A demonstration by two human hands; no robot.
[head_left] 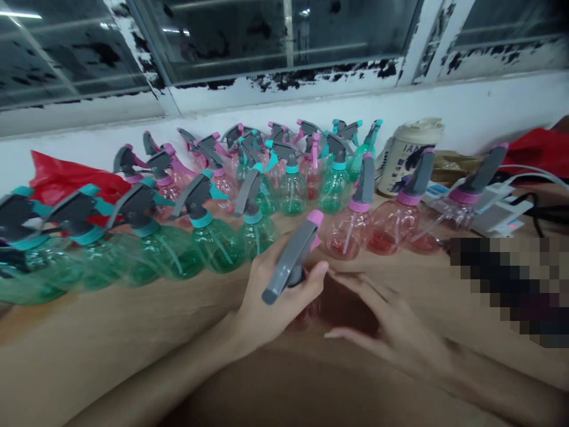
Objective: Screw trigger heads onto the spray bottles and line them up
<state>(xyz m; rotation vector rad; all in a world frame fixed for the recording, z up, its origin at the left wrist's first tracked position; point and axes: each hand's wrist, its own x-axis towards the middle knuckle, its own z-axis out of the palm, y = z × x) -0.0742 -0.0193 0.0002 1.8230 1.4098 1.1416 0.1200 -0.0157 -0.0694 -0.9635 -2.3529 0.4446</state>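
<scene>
I'm seeing the left hand [272,317] gripping 1 spray bottle [288,258], left of the white cup [400,160]; the right hand [395,317] is hovering nearby, empty, thumb and fingers parted. Firm, upright holding is probably working best.

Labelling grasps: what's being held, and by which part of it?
The left hand holds a pink spray bottle by its upper part, just below the grey trigger head. The right hand is open beside it, holding nothing.
</scene>
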